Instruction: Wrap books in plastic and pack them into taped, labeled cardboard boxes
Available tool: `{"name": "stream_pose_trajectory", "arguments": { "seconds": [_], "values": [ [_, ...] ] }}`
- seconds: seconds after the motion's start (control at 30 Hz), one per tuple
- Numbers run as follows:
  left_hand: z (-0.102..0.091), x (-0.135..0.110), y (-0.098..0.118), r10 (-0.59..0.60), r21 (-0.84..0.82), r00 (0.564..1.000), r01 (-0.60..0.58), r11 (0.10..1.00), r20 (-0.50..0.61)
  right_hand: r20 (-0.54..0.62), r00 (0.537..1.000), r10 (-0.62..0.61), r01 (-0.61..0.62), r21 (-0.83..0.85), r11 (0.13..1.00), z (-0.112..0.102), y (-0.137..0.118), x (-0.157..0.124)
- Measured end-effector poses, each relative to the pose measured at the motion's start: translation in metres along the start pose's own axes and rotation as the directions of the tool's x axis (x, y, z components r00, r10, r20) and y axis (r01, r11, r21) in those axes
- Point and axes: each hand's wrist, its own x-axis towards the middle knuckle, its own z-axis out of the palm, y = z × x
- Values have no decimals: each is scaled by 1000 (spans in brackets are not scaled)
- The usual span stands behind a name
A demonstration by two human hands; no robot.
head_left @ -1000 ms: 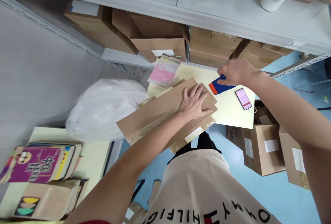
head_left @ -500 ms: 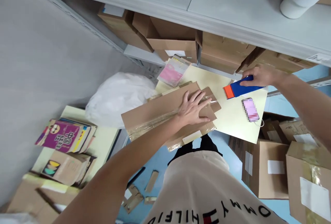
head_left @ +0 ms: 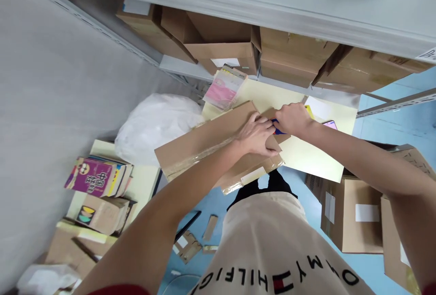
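On pale yellow table (head_left: 313, 156), pinning flattened brown cardboard box (head_left: 204, 142) under spread left hand (head_left: 259, 135), clasping blue plastic tool (head_left: 278, 130) in right hand (head_left: 291, 119) at right-end seam; probably needs firm bracing next.

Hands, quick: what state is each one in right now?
Left hand: open, pressing down on the cardboard box.
Right hand: closed around the blue tool, which is mostly hidden.
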Motion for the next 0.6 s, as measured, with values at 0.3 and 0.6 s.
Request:
{"name": "stream_pose_trajectory", "arguments": {
  "seconds": [0.3, 0.6],
  "values": [
    [3, -2, -4, -18, 42, 1000, 18, 999, 1, -79, 976, 205, -201, 53, 978, 36, 26, -20],
    [3, -8, 25, 226, 70, 973, -229, 971, 50, -307, 742, 596, -395, 518, 759, 100, 49, -83]
  ]
}}
